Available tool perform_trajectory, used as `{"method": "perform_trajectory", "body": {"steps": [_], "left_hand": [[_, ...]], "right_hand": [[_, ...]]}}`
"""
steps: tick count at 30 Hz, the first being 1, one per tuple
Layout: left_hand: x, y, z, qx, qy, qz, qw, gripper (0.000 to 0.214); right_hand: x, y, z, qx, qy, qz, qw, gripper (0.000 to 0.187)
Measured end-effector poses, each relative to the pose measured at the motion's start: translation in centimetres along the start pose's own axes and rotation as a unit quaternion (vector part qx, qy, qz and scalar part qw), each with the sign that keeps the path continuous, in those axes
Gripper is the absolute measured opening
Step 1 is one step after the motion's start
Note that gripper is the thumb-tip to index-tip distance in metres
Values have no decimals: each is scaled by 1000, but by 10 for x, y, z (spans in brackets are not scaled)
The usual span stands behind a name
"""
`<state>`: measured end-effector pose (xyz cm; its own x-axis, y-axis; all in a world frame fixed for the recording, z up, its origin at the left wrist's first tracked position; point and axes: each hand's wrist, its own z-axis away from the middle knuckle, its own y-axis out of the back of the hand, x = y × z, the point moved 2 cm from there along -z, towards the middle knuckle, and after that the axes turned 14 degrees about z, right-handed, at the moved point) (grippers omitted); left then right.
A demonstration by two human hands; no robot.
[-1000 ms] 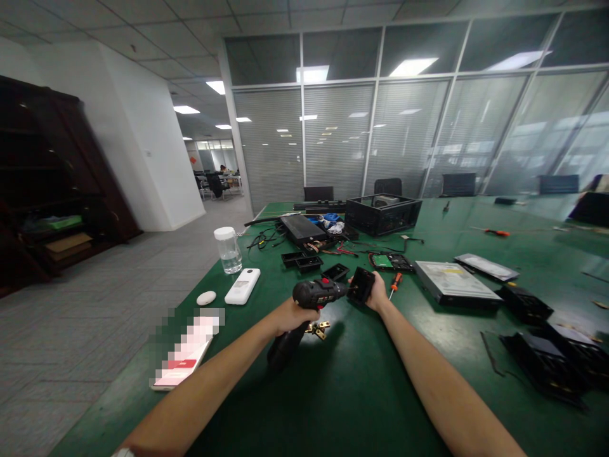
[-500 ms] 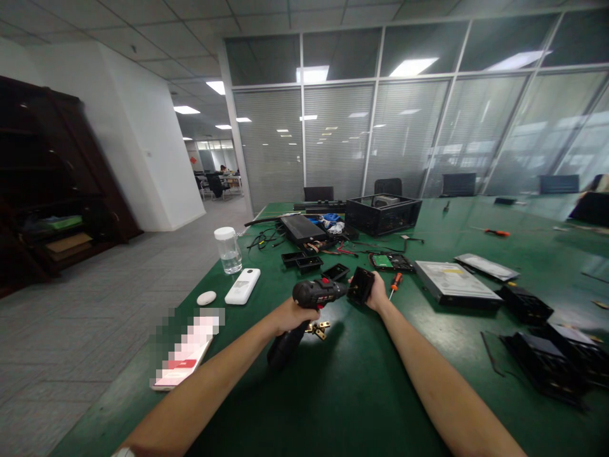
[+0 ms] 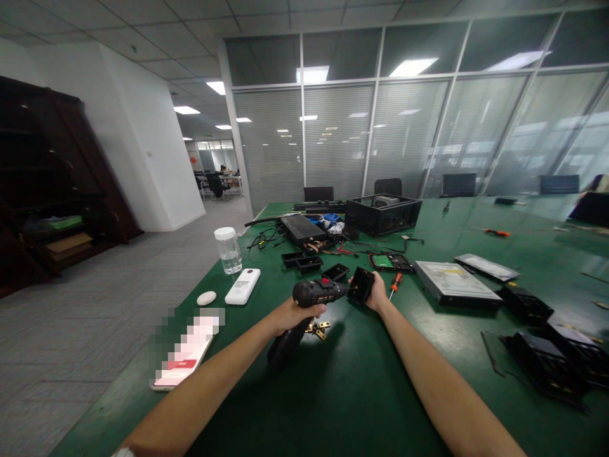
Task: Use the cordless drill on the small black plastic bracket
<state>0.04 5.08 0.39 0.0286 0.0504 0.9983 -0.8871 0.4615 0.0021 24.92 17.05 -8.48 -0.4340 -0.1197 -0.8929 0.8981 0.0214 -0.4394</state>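
My left hand is wrapped round the grip of a black cordless drill, its thumb lying along the near side. The drill points right, its tip at a small black box-like part; whether they touch I cannot tell. My right hand grips that part from its right side, with the open face tilted toward me and a brass-coloured bit inside. Several small brass pieces lie on the green table below the drill. Just beyond are more black box-like parts.
An orange screwdriver and a flat silver drive lie to the right, with black parts nearer. Left are a phone, a white device and a jar. A black case and cables stand behind.
My left thumb has shifted slightly to the right on the drill and covers the red spot by the trigger. The drill and the black part stay in place.
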Motion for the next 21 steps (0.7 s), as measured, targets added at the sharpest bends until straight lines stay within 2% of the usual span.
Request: {"method": "perform_trajectory", "body": {"steps": [9, 14, 21], "left_hand": [[-2, 1, 0, -5, 5, 5, 1000, 40], [5, -4, 2, 2, -41, -6, 999, 44], [-3, 1, -3, -9, -36, -42, 998, 30]], "right_hand": [[1, 1, 0, -5, 4, 2, 1000, 38], [1, 0, 1, -2, -3, 4, 1000, 38], [0, -1, 2, 0, -3, 2, 1000, 38]]}}
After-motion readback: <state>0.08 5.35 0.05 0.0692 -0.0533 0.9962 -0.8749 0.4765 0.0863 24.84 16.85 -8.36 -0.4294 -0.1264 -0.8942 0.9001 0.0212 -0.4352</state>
